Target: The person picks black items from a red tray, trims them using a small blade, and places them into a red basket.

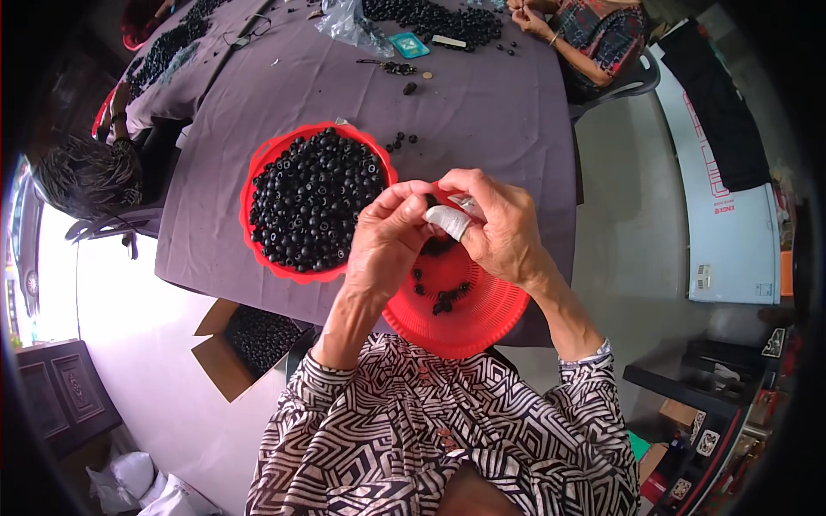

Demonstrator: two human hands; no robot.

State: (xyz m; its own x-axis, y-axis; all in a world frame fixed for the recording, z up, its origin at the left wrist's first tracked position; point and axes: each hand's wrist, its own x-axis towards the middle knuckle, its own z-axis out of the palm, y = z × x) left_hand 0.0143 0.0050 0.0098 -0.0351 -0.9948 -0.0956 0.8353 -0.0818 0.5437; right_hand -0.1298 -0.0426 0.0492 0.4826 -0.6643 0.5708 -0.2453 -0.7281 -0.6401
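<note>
Over a red plastic basket (pixel 482 322), my left hand (pixel 385 232) and my right hand (pixel 499 225) meet with fingertips pinched together. Between them a small black bead (pixel 430 200) shows, partly hidden by the fingers. White tape wraps my right thumb. Inside the basket lie several black beads (pixel 445 301), some in a curved row. To the left of my left hand stands a scalloped red bowl (pixel 249 185) heaped with black beads (pixel 314 202), many showing holes.
A purple-grey cloth (pixel 490 112) covers the table. Loose beads (pixel 401 141), a plastic bag (pixel 351 26) and a teal packet (pixel 409 45) lie farther off. People sit at the far right (pixel 602 39) and left (pixel 90 176). A cardboard box of beads (pixel 215 361) stands on the floor.
</note>
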